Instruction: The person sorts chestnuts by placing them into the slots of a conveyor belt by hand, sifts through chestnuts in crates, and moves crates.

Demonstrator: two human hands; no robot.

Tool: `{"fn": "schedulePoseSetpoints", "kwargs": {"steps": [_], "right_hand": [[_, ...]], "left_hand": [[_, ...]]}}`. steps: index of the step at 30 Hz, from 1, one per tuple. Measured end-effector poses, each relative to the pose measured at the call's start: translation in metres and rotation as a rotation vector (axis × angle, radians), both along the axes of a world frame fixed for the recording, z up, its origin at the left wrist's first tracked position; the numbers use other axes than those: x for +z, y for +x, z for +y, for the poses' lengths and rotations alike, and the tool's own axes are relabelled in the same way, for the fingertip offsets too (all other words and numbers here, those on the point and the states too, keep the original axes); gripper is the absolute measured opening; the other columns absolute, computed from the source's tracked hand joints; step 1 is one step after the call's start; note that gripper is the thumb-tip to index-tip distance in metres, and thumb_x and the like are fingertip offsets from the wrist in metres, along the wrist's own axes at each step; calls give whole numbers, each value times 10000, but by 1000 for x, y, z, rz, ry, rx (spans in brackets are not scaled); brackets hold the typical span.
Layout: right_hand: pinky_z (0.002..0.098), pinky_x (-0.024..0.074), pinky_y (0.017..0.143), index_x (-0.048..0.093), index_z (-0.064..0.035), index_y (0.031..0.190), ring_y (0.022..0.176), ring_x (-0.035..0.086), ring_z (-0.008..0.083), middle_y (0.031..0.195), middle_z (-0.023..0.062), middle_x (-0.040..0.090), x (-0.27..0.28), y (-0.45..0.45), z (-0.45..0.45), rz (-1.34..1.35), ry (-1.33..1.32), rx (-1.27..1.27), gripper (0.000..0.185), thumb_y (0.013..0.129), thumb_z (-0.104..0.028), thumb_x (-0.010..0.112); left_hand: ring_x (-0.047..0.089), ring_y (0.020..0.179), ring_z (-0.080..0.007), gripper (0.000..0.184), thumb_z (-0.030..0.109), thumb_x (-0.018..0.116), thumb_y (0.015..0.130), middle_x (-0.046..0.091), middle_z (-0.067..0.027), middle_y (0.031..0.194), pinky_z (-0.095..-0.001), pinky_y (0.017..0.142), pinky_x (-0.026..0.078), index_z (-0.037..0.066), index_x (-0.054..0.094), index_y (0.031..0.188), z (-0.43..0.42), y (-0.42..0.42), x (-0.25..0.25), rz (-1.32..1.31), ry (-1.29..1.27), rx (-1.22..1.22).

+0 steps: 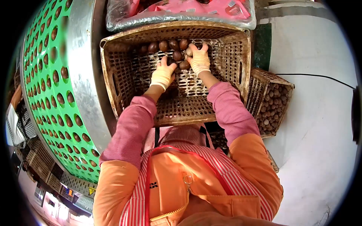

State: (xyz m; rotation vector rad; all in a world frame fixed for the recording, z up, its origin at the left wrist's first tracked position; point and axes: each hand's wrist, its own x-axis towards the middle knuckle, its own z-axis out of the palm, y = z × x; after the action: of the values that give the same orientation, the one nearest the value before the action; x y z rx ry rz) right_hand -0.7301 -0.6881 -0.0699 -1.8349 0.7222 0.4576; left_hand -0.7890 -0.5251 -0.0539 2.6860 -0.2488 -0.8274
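Both my hands wear pale yellow gloves that leave the fingertips bare, and both reach down into a worn brown plastic crate. My left hand is at the near side of a small group of dark brown, egg-shaped things, its fingers curled around a dark one. To its right, my right hand curls its fingers over others, beside a paler round one. Between the hands lie a few more brown ones. What lies under my fingers is partly hidden.
On the left, a green perforated belt carries rows of brown round things behind a metal edge. Behind the crate stands a plastic-lined container with pink packaging. A second crate at right holds many brown round things. A black cable crosses the white surface.
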Motion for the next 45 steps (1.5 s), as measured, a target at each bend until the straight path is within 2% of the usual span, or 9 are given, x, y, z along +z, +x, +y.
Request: {"fn": "schedulePoseSetpoints", "kwargs": {"steps": [15, 18, 22, 24, 27, 30, 36, 40, 45], "right_hand": [[394, 523, 904, 150, -31, 1476, 1205, 466, 345, 1385, 249, 345, -40, -4, -13, -85, -152, 248, 900, 803, -194, 724], [442, 480, 932, 426, -128, 1384, 1176, 494, 426, 1417, 254, 284, 1, -7, -6, -164, -587, 642, 667, 798, -188, 739], [465, 461, 940, 510, -189, 1324, 1137, 514, 439, 1379, 254, 296, -22, -12, -13, -316, -633, 630, 638, 740, -183, 766], [467, 463, 927, 512, -208, 1325, 1104, 524, 438, 1339, 242, 317, -27, -5, -17, -232, -565, 645, 649, 730, -199, 773], [486, 452, 940, 483, -143, 1358, 1116, 507, 468, 1362, 313, 260, -51, 10, -32, -287, -627, 749, 667, 756, -219, 761], [385, 458, 916, 497, -86, 1337, 1054, 561, 246, 1143, 55, 618, -38, 11, -32, -225, 210, 303, 599, 812, -199, 762], [232, 389, 505, 524, -151, 1292, 825, 492, 152, 1043, 23, 558, 113, -12, 56, 206, 1178, 162, 556, 848, -433, 704], [247, 389, 495, 502, -197, 1301, 806, 500, 175, 1150, 47, 538, 172, -45, 164, 407, 1487, 475, 576, 835, -478, 690], [173, 334, 485, 523, -157, 1257, 683, 502, 99, 1122, 68, 615, 235, -155, 307, 196, 926, 1055, 508, 855, -432, 668]], "left_hand": [[586, 1097, -307, 367, 116, 553, 899, 317, -73, 1473, -404, 843, 549, 277, 645, 1215, -18, -33, 22, 240, 129, -1002], [582, 1096, -321, 368, 148, 564, 897, 328, -67, 1459, -436, 846, 537, 279, 633, 1234, -13, -27, 28, 167, 140, -1059], [569, 1093, -379, 425, 257, 666, 827, 462, -217, 1264, -445, 865, 513, 241, 588, 1244, -8, -24, 40, 414, -58, -88], [565, 1064, -407, 543, 307, 760, 706, 468, -224, 1218, -442, 861, 508, 216, 581, 1210, 10, -27, 30, 20, -208, -455], [535, 1059, -425, 651, 296, 794, 596, 476, -228, 1189, -460, 885, 482, 169, 572, 1195, 26, -26, 89, 28, -585, 29], [516, 1136, -351, 654, 294, 804, 665, 508, -190, 1227, -396, 988, 427, 48, 539, 1210, 65, -53, 135, -184, -896, 377], [537, 1021, -169, 681, 219, 795, 679, 558, -90, 1083, -303, 910, 451, 24, 491, 1258, 200, -222, 231, -346, -1490, 1116], [561, 861, -138, 596, 236, 748, 721, 554, -50, 1021, -266, 656, 482, 60, 512, 1239, 237, -354, 241, -693, -1406, 1543], [584, 890, -174, 656, 229, 829, 720, 567, -37, 1096, -286, 586, 537, 135, 484, 1270, 286, -510, 186, -1210, -862, 1999]]}}
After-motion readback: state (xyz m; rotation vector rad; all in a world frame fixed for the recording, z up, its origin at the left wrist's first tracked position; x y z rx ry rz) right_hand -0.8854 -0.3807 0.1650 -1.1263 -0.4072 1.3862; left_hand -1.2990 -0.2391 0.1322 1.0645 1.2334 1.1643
